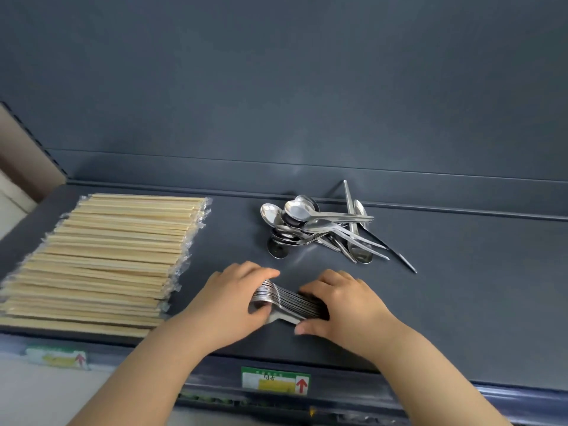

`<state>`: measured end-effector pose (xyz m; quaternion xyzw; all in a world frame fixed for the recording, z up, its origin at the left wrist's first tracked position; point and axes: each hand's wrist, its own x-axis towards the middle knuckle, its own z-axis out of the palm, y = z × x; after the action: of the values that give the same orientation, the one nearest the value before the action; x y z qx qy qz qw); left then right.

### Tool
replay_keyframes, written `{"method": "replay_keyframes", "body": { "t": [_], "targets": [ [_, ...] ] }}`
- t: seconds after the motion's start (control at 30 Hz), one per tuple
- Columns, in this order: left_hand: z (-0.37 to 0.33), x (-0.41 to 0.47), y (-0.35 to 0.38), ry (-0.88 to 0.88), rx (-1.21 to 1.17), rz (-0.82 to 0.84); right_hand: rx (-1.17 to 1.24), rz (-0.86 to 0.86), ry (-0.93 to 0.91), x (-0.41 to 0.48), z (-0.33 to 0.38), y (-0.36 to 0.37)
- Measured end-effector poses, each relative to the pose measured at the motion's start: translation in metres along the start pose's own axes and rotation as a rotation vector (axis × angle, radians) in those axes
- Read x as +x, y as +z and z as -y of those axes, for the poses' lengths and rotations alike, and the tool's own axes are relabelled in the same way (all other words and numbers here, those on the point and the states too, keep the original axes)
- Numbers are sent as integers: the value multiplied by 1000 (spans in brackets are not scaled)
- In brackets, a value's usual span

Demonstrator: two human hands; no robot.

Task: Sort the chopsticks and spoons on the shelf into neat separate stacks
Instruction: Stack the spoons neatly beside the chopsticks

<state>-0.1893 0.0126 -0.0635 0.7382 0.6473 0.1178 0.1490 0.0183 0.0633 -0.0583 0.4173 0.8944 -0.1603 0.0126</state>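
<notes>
A: Where do the spoons lie?

B: In two lots; a nested spoon stack (289,299) rests near the front edge of the shelf (461,302), about the middle, and both hands grasp it; the left hand (233,299) curls round the bowl end, the right hand (338,305) wraps the handle end; neither is slack.

A: And the rest?

B: The loose spoons (319,229) lie tangled toward the back edge, apart from the stack, handles pointing several ways; the chopsticks (107,259), in clear wrappers, lie in a broad layer at the shelf's left end, well apart from all the spoons.

A: How should the person square the stack?

B: Probably by pressing the two ends toward each other, so the bowls seat one in another and the handles line up; steel slides on steel, so a light, even squeeze looks wiser than a hard one, which could fan the handles out; then the stack wants setting down parallel to the front edge.

A: And the surroundings?

B: A dark grey matt shelf with a back panel (276,72) of the same grey; a green and yellow label (275,381) with a red arrow sits on the front rail below the hands; the room beyond the left end is too blurred to tell.
</notes>
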Motion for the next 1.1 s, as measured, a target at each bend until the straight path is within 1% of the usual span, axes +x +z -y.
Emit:
{"method": "replay_keyframes", "body": {
  "t": [0.07,0.13,0.2,0.23,0.27,0.3,0.37,0.43,0.5,0.57,0.63,0.7,0.77,0.87,0.93,1.03,1.1],
  "targets": [
    [-4,1,-3,3,80,5,28,10,-37,3,-2,-7],
    [-7,1,-6,16,123,0,147,-54,-35,9,-9,-17],
    [-11,2,-9,19,141,-3,211,-233,-4,22,-24,-26],
    [-11,2,-10,16,146,-2,186,-337,14,30,-31,-32],
    [-11,2,-10,18,147,4,134,-396,42,38,-38,-37],
    [-11,2,-10,25,144,8,60,-391,90,44,-44,-43],
    [-10,0,-11,30,133,53,-104,-261,224,54,-53,-48],
    [-9,-1,-13,74,131,105,-179,-185,307,59,-59,-46],
    [-8,2,-20,112,70,153,-203,-202,314,60,-61,-40],
    [-8,13,-31,110,-38,135,-237,-245,319,61,-64,-32],
    [-7,31,-39,82,-102,33,-209,-299,335,60,-65,-28],
    [-7,55,-43,30,-114,-62,-130,-360,387,58,-65,-28],
    [-6,82,-43,-12,-105,-116,-55,-399,424,55,-66,-31],
    [-4,119,-42,-57,-98,-136,86,-478,403,56,-64,-43],
    [-1,138,-42,-91,-71,-86,85,-460,381,64,-63,-49],
    [5,158,-42,-157,12,84,-38,-312,364,81,-64,-53],
    [5,163,-41,-160,-4,160,-81,-208,354,92,-65,-53]
  ]
}}
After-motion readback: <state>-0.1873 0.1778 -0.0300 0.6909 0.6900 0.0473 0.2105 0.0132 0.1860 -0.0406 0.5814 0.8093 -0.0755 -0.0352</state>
